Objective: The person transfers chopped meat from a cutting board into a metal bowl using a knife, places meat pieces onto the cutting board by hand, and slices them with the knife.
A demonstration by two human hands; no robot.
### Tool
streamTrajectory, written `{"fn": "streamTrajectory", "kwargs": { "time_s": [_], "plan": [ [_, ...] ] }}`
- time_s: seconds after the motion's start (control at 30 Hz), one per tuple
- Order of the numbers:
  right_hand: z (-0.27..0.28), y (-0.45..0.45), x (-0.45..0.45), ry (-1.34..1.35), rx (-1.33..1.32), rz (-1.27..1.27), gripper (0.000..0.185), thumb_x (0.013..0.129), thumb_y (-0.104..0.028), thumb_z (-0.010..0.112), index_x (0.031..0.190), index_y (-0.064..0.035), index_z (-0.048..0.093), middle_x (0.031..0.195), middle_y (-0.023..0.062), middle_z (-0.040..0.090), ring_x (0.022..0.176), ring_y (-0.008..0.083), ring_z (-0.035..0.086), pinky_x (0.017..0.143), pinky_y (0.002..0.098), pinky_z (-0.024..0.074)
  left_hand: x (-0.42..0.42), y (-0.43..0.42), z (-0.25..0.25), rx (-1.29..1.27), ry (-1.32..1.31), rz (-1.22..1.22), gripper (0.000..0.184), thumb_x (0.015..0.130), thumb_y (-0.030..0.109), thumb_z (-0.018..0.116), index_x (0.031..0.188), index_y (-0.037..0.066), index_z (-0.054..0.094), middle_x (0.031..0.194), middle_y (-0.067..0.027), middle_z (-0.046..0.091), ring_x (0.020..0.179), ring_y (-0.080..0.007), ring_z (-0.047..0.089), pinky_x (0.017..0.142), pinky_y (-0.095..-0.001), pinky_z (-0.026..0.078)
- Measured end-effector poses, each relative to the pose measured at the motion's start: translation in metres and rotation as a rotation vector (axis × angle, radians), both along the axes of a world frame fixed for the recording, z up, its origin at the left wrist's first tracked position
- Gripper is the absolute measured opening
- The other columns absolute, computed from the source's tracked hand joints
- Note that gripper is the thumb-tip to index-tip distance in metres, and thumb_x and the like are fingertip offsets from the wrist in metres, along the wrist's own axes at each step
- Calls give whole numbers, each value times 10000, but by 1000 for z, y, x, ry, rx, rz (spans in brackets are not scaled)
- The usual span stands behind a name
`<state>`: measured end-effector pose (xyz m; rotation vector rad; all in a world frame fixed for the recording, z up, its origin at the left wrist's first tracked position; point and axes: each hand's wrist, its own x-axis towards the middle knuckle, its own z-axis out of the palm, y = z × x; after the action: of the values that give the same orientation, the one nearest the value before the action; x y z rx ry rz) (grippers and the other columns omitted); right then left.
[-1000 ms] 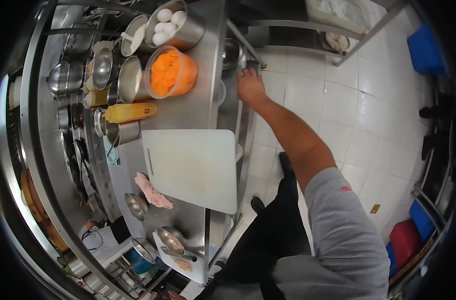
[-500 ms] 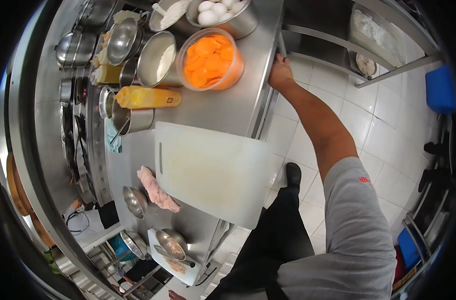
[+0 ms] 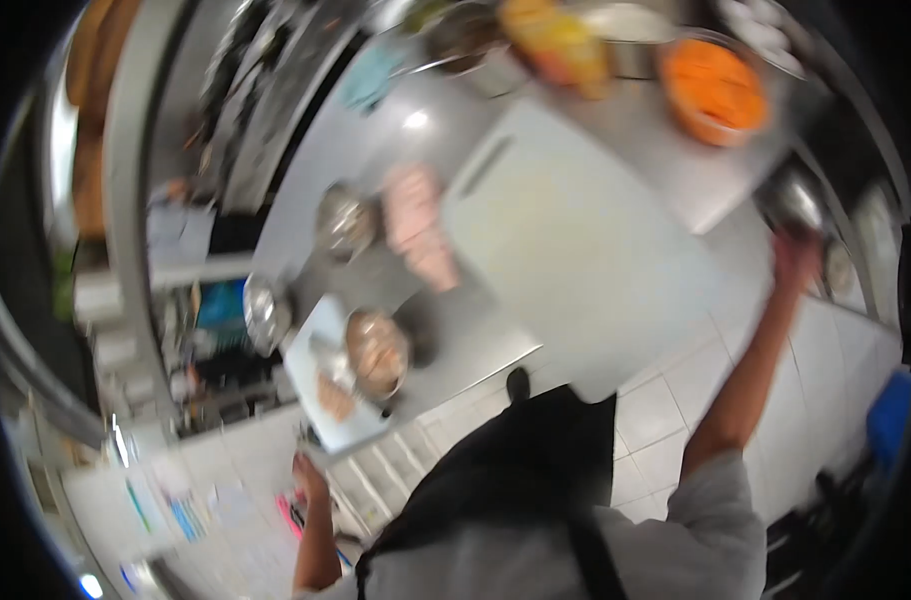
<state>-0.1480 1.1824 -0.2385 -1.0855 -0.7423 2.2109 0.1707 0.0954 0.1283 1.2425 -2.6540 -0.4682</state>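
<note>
My right hand [image 3: 795,258] is at the right, smeared by motion, with its fingers at the rim of a shiny metal bowl [image 3: 790,197]. Low on the left, my left hand [image 3: 309,477] hangs beside the table with nothing visible in it, its fingers loosely extended. Between the hands lies a large white cutting board [image 3: 575,235], which juts past the table's front edge. A crumpled pink cloth [image 3: 415,225] rests along the board's left side. Nearest my left hand is a smaller white board [image 3: 350,433] bearing a pan [image 3: 377,352] with pale pinkish food.
At the back right of the steel table [image 3: 375,160] stand a tub of orange slices [image 3: 715,88], a container of eggs [image 3: 765,30] and a yellow squeeze bottle [image 3: 560,45]. Metal bowls [image 3: 345,222] sit left of the cloth. White floor tiles [image 3: 665,420] surround my legs.
My view has swung toward the left of the table. My right hand has come away from under the table with a metal bowl. My left hand is now plainly visible.
</note>
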Motion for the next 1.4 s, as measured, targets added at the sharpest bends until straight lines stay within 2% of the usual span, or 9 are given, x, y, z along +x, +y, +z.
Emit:
{"fn": "streamTrajectory", "kwargs": {
  "time_s": [0.07, 0.17, 0.3, 0.43, 0.53, 0.77, 1.0, 1.1, 1.4],
  "plan": [
    [-72, 79, 121, 380, -7, 131, 420, 1170, -210, 492, 1452, 81, 606, 1474, 262, 664, 1338, 388, 623, 1152, 558, 482, -35, 63, 9, -62, -97, 85, 559, 1192, 396, 474, 1473, -68, 610, 1417, -282, 661, 1333, -399, 616, 1183, -477, 452],
    [156, -57, 157, 867, -138, 413, 560, 1099, -157, 621, 1589, 86, 501, 1615, 274, 563, 1443, 400, 559, 1234, 580, 402, -22, 36, -26, -89, -59, 7, 552, 1181, 432, 470, 1407, -46, 628, 1343, -282, 661, 1267, -447, 594, 1125, -516, 457],
    [227, -170, 165, 762, -157, 649, 754, 1068, -192, 636, 1710, 63, 333, 1728, 272, 429, 1628, 426, 383, 1370, 627, 240, -38, 0, -66, 5, 40, -23, 582, 1182, 442, 479, 1464, -52, 605, 1415, -315, 625, 1344, -466, 549, 1173, -518, 425],
    [322, -444, 93, 397, 196, 1044, 352, 1030, -116, 719, 1357, 12, 704, 1147, 65, 731, 1026, 205, 702, 843, 359, 578, -59, -42, -101, 24, 192, -78, 575, 1193, 420, 466, 1491, -57, 587, 1439, -314, 619, 1383, -455, 535, 1197, -507, 412],
    [399, -637, 49, 376, 922, 1390, 169, 1047, -157, 762, 1067, 8, 791, 928, 115, 728, 842, 224, 686, 774, 369, 533, -72, -66, -107, 137, 330, -126, 550, 1201, 389, 463, 1504, -54, 579, 1466, -299, 611, 1414, -427, 530, 1220, -495, 406],
    [284, -822, -35, 420, 2136, 1037, 122, 935, -118, 759, 1037, -79, 815, 994, 132, 764, 1032, 357, 721, 940, 507, 561, -75, -78, -99, 283, 449, -281, 499, 1169, 288, 556, 1561, -20, 543, 1618, -253, 507, 1514, -413, 470, 1268, -497, 374],
    [348, -812, 21, 306, 2405, 812, 491, 914, -168, 808, 1378, -41, 711, 1337, 199, 711, 1304, 412, 636, 1155, 507, 485, -71, -67, -84, 133, 148, -654, 1166, 810, 609, 920, 1700, 71, 392, 1741, -278, 356, 1638, -471, 306, 1326, -612, 233],
    [349, -820, 59, 338, 2103, 1393, 682, 911, -191, 828, 1542, -70, 602, 1397, 229, 643, 1279, 426, 636, 1132, 526, 501, -85, -53, -86, 88, -33, -754, 1506, 621, 809, 927, 1767, 90, 266, 1811, -293, 217, 1702, -476, 164, 1326, -705, 98],
    [325, -835, 116, -82, 1938, 1600, 476, 980, -146, 720, 1433, -64, 598, 1230, 255, 660, 1124, 473, 690, 937, 535, 584, -171, -69, -99, 103, 91, -966, 1410, 716, 793, 885, 1754, 47, 290, 1816, -229, 277, 1714, -432, 169, 1329, -718, 85]
  ]
}}
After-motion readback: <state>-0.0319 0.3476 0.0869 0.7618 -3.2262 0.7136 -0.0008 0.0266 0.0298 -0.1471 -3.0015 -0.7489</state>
